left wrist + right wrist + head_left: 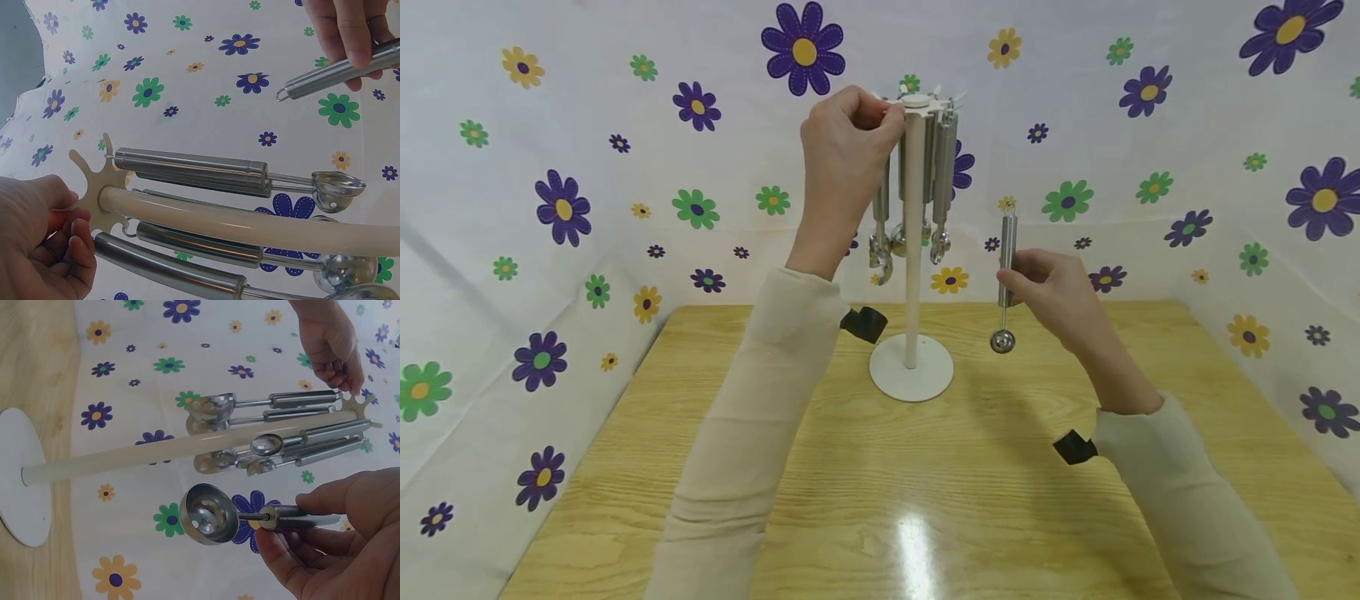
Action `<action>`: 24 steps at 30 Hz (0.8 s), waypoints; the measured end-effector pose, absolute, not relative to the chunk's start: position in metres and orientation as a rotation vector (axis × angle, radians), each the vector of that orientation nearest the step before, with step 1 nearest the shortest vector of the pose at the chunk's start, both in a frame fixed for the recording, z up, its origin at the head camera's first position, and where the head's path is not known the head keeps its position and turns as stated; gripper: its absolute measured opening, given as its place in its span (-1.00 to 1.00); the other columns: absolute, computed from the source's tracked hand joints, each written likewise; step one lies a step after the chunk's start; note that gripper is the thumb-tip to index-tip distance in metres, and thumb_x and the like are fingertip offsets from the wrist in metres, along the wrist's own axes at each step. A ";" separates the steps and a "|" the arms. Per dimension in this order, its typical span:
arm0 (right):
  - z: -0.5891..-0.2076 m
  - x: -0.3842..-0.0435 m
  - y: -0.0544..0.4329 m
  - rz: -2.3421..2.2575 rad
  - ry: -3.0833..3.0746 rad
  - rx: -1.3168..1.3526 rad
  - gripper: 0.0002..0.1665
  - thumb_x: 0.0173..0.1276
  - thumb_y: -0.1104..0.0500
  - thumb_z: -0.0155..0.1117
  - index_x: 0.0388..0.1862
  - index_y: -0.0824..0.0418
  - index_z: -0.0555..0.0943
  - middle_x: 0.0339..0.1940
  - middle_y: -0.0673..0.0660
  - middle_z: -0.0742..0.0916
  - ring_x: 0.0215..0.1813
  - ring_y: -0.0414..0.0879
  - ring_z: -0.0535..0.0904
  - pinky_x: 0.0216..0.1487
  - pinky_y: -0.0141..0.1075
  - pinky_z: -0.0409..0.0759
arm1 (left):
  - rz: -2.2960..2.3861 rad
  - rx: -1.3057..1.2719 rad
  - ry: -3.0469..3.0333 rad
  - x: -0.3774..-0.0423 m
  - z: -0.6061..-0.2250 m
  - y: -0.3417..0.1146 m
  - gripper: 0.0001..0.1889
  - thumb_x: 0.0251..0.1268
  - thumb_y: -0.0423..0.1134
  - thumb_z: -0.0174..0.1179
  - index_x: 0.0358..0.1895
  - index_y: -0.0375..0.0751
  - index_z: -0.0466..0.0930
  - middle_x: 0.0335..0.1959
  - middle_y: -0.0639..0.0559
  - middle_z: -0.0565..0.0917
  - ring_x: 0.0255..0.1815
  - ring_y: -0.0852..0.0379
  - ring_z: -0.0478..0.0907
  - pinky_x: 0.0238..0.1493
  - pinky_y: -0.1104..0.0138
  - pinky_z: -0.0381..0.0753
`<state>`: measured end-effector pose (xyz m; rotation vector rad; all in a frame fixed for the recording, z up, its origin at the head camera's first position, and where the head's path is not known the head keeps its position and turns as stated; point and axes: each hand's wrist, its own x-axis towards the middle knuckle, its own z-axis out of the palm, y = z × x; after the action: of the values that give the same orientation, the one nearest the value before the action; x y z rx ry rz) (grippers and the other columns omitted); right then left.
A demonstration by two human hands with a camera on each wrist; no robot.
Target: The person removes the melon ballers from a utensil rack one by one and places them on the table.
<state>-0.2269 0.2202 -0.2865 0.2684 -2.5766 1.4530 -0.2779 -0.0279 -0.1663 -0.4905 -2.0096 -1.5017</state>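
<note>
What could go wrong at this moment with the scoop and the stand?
The right hand pinches the scoop only at its handle, in the air over the table, so it may slip and fall. The left hand grips the top of the stand. The pole is tall and its base small, so a pull could tip it, and the hanging tools could swing.

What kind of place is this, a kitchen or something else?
Probably a staged recording booth, not a kitchen: a bare wooden table is walled on three sides by flower-printed sheeting. The only kitchenware is a white stand hung with steel scoops, plus one scoop in the right hand.
</note>
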 end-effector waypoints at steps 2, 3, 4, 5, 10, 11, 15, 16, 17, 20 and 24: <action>-0.292 -0.228 0.223 1.455 -2.599 0.248 -0.53 0.61 0.08 0.19 0.26 0.42 0.57 0.04 0.34 0.71 -0.16 -0.03 0.68 0.24 -0.02 0.60 | -1.504 -0.491 -2.008 -0.278 -0.166 -0.028 -0.84 0.50 -0.30 0.24 -0.16 -0.37 0.69 -0.32 -0.02 0.67 -0.35 0.18 0.51 -0.26 0.44 0.54; -0.295 -0.228 0.225 1.458 -2.610 0.236 -0.52 0.61 0.08 0.19 0.26 0.43 0.56 0.04 0.35 0.71 -0.15 0.01 0.69 0.27 0.04 0.57 | -1.503 -0.492 -2.008 -0.278 -0.166 -0.028 -0.84 0.50 -0.30 0.24 -0.16 -0.37 0.69 -0.32 -0.02 0.67 -0.35 0.18 0.51 -0.26 0.44 0.54; -0.298 -0.229 0.227 1.459 -2.620 0.227 -0.52 0.61 0.07 0.19 0.27 0.43 0.56 0.05 0.36 0.70 -0.14 0.04 0.69 0.30 0.08 0.55 | -1.503 -0.493 -2.007 -0.278 -0.166 -0.029 -0.84 0.50 -0.30 0.24 -0.16 -0.37 0.69 -0.32 -0.02 0.67 -0.35 0.18 0.51 -0.26 0.44 0.54; -0.302 -0.230 0.229 1.463 -2.629 0.218 -0.51 0.61 0.07 0.18 0.26 0.44 0.56 0.05 0.38 0.70 -0.13 0.08 0.69 0.32 0.12 0.53 | -1.503 -0.493 -2.007 -0.278 -0.166 -0.029 -0.84 0.50 -0.30 0.24 -0.16 -0.37 0.69 -0.32 -0.02 0.67 -0.35 0.17 0.51 -0.26 0.43 0.54; -0.321 -0.234 0.238 1.461 -2.674 0.197 -0.49 0.61 0.05 0.18 0.25 0.46 0.56 0.04 0.40 0.71 -0.10 0.18 0.70 0.33 0.18 0.50 | -1.515 -0.503 -2.003 -0.278 -0.168 -0.028 -0.84 0.50 -0.29 0.25 -0.16 -0.36 0.69 -0.33 -0.02 0.66 -0.34 0.16 0.51 -0.27 0.43 0.54; -0.325 -0.234 0.240 1.462 -2.678 0.197 -0.50 0.61 0.06 0.18 0.24 0.46 0.56 0.03 0.40 0.71 -0.10 0.18 0.70 0.32 0.18 0.52 | -1.517 -0.504 -2.002 -0.278 -0.168 -0.028 -0.84 0.50 -0.29 0.25 -0.17 -0.36 0.69 -0.33 -0.02 0.66 -0.34 0.16 0.51 -0.27 0.43 0.54; -0.338 -0.236 0.245 1.468 -2.689 0.204 -0.50 0.61 0.08 0.18 0.23 0.49 0.57 0.00 0.40 0.72 -0.14 0.13 0.72 0.26 0.17 0.56 | -1.521 -0.514 -1.993 -0.278 -0.169 -0.027 -0.84 0.50 -0.29 0.25 -0.17 -0.35 0.69 -0.34 -0.02 0.65 -0.34 0.16 0.49 -0.28 0.43 0.52; -0.341 -0.236 0.246 1.471 -2.694 0.203 -0.51 0.61 0.08 0.18 0.23 0.49 0.57 0.00 0.41 0.71 -0.14 0.12 0.72 0.26 0.17 0.57 | -1.522 -0.515 -1.991 -0.278 -0.169 -0.027 -0.84 0.50 -0.29 0.25 -0.18 -0.35 0.69 -0.34 -0.02 0.65 -0.34 0.16 0.49 -0.28 0.43 0.52; -0.343 -0.236 0.246 1.472 -2.700 0.198 -0.51 0.61 0.08 0.18 0.22 0.49 0.57 0.00 0.41 0.72 -0.13 0.13 0.73 0.26 0.17 0.57 | -1.520 -0.516 -1.991 -0.278 -0.169 -0.027 -0.84 0.50 -0.29 0.24 -0.18 -0.35 0.69 -0.34 -0.02 0.65 -0.34 0.16 0.49 -0.28 0.43 0.51; -0.349 -0.236 0.246 1.469 -2.727 0.170 -0.52 0.61 0.10 0.18 0.23 0.49 0.56 -0.01 0.41 0.72 -0.13 0.12 0.73 0.25 0.17 0.58 | -1.520 -0.518 -1.992 -0.277 -0.169 -0.028 -0.84 0.51 -0.29 0.24 -0.17 -0.36 0.69 -0.34 -0.02 0.64 -0.34 0.16 0.48 -0.27 0.43 0.51; -0.359 -0.238 0.245 1.475 -2.740 0.161 -0.55 0.60 0.12 0.19 0.21 0.49 0.58 -0.06 0.40 0.74 -0.18 0.00 0.73 0.09 -0.08 0.70 | -1.521 -0.521 -1.991 -0.276 -0.169 -0.028 -0.84 0.51 -0.29 0.24 -0.16 -0.37 0.68 -0.32 -0.03 0.65 -0.33 0.16 0.48 -0.26 0.44 0.52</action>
<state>-0.2377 0.2453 -0.3591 0.1608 -2.7403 1.4751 -0.2763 -0.0283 -0.1690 -0.5214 -1.9912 -1.5213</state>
